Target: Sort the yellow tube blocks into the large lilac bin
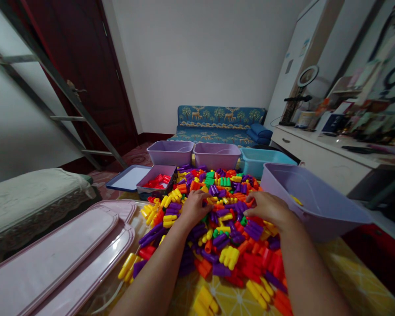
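Head view — left hand (195, 206), right hand (268, 208) among coloured pieces (224, 217)

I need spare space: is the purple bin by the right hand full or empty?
Neither: the purple bin has bare inner walls and a yellow piece inside; its near side hides part of the floor.

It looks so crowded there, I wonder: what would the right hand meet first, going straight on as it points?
The right hand would probably meet purple pieces just ahead; depth is unclear, so it may be touching them.
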`<state>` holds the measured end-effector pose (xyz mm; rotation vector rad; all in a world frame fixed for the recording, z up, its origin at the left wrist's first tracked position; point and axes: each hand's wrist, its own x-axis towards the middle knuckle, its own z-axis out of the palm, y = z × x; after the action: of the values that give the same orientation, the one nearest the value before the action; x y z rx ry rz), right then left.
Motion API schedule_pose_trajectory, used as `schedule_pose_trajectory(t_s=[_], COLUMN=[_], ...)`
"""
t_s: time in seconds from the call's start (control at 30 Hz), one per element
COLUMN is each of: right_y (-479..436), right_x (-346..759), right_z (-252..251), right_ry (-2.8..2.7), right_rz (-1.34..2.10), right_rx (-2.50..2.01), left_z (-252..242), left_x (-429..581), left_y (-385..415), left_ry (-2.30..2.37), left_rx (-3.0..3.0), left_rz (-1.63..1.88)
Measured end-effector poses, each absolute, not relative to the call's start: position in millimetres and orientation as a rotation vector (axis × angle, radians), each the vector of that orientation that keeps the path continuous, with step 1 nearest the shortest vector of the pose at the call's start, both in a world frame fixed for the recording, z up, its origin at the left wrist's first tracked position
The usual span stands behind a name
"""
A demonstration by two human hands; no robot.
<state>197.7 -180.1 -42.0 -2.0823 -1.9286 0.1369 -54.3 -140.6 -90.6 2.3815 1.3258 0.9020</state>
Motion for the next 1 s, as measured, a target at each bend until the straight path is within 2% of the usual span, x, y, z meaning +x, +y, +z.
schedule_pose_trajectory(t_s=[0.2,0.57,0.83,1.0], right_y=[-170.0,-150.8,-153.8,-159.7], right_x=[161.1,104.1,110.1,105.8], right_z=[-60.4,-95.5,-85.7,-75.6], right_ry=[-1.906,-1.51,-1.48,-1.428], right_rz=[0.263,0.835,0.721,0.905], right_rx=[-1.841,-1.217,-1.324,-1.223], left_z=[-92.2,-91.4,-93.6,-88.1], left_x=[-53.9,-52.8,-52.1,-52.0], left_y=[-139.6,-137.6,-134.4,-136.8], left_ry=[1.329,1.248,1.105,1.053], left_rx=[2.395,2.29,2.09,2.035], left_rz=[0.911,1.01,1.193,1.19])
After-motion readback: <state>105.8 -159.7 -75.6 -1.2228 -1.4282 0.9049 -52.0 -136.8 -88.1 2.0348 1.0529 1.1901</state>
